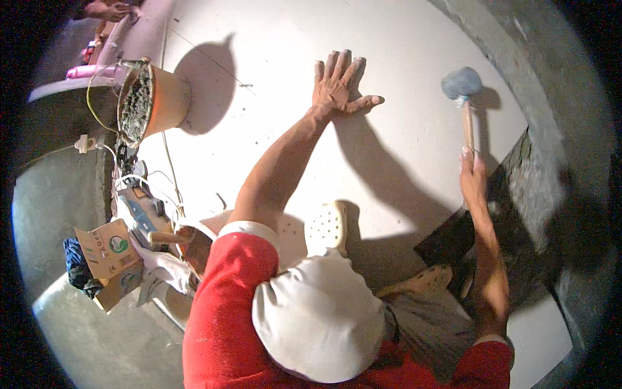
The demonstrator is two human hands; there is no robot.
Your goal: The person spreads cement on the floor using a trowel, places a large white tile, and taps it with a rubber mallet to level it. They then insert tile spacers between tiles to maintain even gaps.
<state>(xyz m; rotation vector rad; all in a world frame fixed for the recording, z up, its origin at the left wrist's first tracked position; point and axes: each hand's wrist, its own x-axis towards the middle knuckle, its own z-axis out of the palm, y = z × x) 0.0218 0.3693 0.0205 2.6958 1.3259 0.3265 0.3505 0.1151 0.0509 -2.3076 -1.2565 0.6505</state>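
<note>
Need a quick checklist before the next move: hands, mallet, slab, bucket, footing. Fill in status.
1. Mallet gripped: ok, right hand closed round the wooden handle.
2. Left hand clear of the mallet head: ok, spread on the white slab, well apart from it.
3. Mallet head off the slab: cannot tell from this overhead view.
4. Slab level: cannot tell.
5. Bucket clear of both hands: ok, off to the left.
6. Slab free of footwear: not ok, a pale clog is on it.

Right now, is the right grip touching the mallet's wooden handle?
Touching: the head view shows the right grip closed on the near end of the wooden handle of the mallet, with no gap between them.
</note>
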